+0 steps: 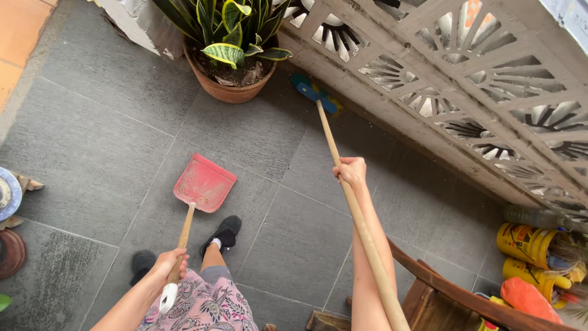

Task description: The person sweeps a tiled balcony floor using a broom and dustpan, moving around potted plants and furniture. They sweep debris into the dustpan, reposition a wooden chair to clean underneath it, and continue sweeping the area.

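Right hand (351,171) gripping a broom (343,184) whose head reaches beside the potted snake plant (236,52), left hand (170,262) clasping a red dustpan (204,182), still empty, sweeping barely begun

Grey tiled floor (92,141): terracotta plant pot (228,91) at 12 o'clock, red dustpan (204,182) centre, yellow buckets (531,248) at 4 o'clock.

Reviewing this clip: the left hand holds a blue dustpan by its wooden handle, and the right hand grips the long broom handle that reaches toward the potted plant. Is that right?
Not quite: the dustpan is red, not blue, as the head view shows. The rest stands: the left hand holds it by its wooden handle, and the right hand grips the long broom handle that reaches toward the potted plant.
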